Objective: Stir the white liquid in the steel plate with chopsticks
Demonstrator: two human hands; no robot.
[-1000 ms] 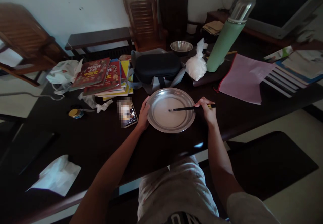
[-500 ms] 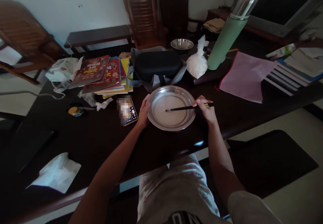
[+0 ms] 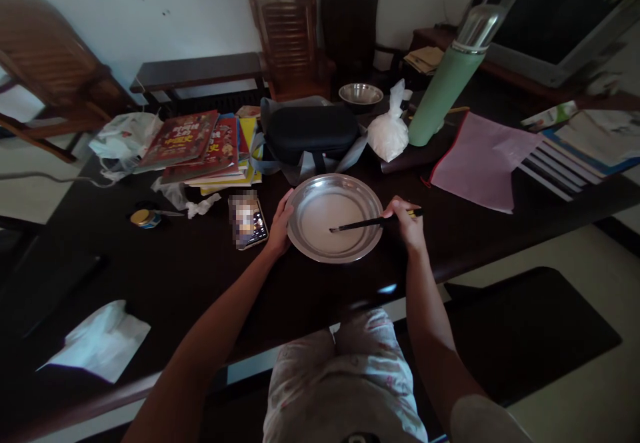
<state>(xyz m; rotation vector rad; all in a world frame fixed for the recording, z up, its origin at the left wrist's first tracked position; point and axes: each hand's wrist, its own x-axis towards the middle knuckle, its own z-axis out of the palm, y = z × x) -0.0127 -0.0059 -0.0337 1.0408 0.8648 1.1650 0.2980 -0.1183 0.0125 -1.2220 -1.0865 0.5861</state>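
Observation:
A shallow stainless steel basin (image 3: 335, 255) with cloudy whitish liquid (image 3: 320, 213) in it stands on the dark table in front of me. My left hand (image 3: 283, 223) grips its left rim, thumb and fingers closed on the edge. Over the right rim, my right hand (image 3: 404, 220) is closed around black chopsticks (image 3: 363, 222) with gold marks near their upper end. Their tips dip into the liquid near the basin's middle. Behind the basin, to the right, sits a knotted clear bag of white powder (image 3: 388, 138).
A phone (image 3: 249, 220) lies left of my left hand. Farther back are a book stack (image 3: 187, 140), a black case (image 3: 313, 130), a second metal bowl (image 3: 361, 94) and a tall green flask (image 3: 445, 93). A pink mesh pouch (image 3: 485, 160) and crumpled paper (image 3: 103, 340) lie at the sides.
The chopstick tips have shifted slightly toward me within the liquid. Both hands keep their hold. The whole view has moved a little.

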